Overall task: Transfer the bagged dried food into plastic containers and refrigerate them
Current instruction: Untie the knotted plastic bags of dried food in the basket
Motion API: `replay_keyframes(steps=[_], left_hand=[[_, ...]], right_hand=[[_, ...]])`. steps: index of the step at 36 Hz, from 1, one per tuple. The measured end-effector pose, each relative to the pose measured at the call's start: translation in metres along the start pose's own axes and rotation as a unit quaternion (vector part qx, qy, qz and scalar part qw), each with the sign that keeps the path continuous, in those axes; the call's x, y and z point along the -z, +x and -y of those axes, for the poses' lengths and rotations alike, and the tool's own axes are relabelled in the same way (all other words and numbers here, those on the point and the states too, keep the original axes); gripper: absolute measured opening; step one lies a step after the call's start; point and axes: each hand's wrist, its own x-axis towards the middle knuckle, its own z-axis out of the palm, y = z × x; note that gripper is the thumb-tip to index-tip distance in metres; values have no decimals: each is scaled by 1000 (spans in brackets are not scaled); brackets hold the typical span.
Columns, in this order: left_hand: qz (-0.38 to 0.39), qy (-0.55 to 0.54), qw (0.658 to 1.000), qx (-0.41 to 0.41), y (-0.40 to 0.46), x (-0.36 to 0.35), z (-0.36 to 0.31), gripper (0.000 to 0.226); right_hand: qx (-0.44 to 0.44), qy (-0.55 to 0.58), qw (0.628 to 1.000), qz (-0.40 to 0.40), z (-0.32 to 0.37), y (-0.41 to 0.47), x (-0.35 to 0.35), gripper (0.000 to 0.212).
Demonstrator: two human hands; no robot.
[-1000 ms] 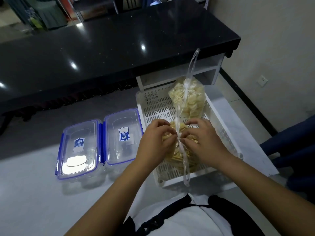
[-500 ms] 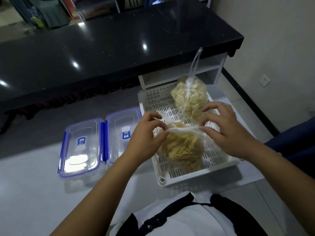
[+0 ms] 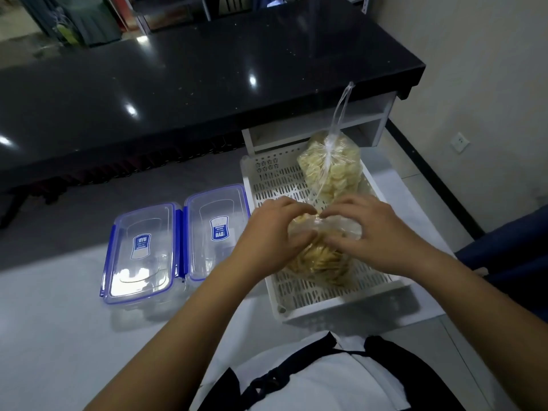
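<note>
Near bag (image 3: 320,256) in white basket (image 3: 296,298): left hand (image 3: 267,235) and right hand (image 3: 376,232) fingers curled, gripping its opened mouth. Far bag (image 3: 329,164): tied. Two lidded containers (image 3: 178,241) on surface.

Two bags (image 3: 330,164) (image 3: 320,259) (two containers (image 3: 139,247) (image 3: 218,229), one basket (image 3: 335,304))

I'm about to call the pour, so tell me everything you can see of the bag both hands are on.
The near bag is thin clear plastic, holding pale yellow dried slices. It lies in the near half of the white slotted basket, in front of a second, tied bag. The left hand and right hand grip its crumpled top from either side, fingertips nearly meeting above it. Whether the mouth is open, I cannot tell.
</note>
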Motion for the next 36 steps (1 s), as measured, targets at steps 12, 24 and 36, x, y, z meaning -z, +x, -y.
replay_keyframes(steps=[12, 24, 36], left_hand=[[-94, -138, 986, 10, 2, 2, 8, 10], [-152, -169, 974, 9, -12, 2, 3, 14], [-146, -144, 979, -2, -19, 11, 15, 16]], right_hand=[[-34, 157, 982, -104, 5, -3, 14, 9], [-22, 383, 923, 22, 13, -13, 31, 15], [-22, 254, 963, 85, 18, 1, 16, 25]])
